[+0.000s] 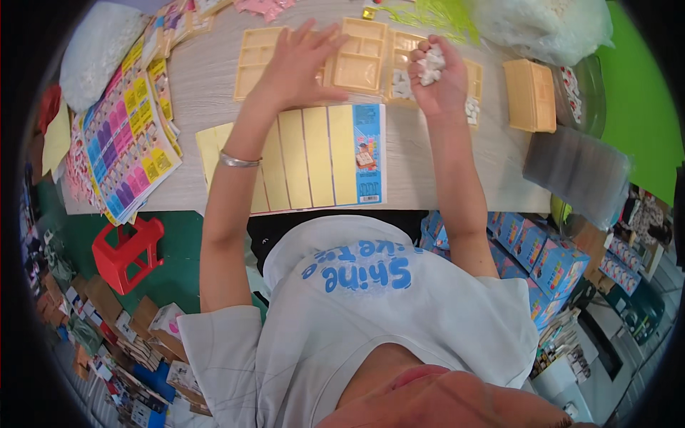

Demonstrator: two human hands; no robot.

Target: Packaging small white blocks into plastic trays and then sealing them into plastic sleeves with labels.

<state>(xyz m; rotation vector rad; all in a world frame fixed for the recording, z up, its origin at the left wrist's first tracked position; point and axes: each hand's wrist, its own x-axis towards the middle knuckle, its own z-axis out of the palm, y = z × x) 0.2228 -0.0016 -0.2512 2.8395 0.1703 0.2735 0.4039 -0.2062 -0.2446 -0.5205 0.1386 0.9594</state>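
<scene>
Several cream plastic trays with compartments stand in a row across the table. My left hand is over the left trays, fingers spread and holding nothing; it hides part of them. Farther right, my right hand is turned palm up, its fingers curled round a cluster of small white pieces. Similar white pieces lie in a compartment of the tray just left of that hand. More of them sit in the rightmost tray, partly hidden behind my right hand. The exact shape of the pieces is too small to tell.
Yellow card sheets with a blue printed edge lie between my forearms. Colourful printed sheets and a white bag are at left. At right are stacked cream trays, clear plastic covers and a clear bag.
</scene>
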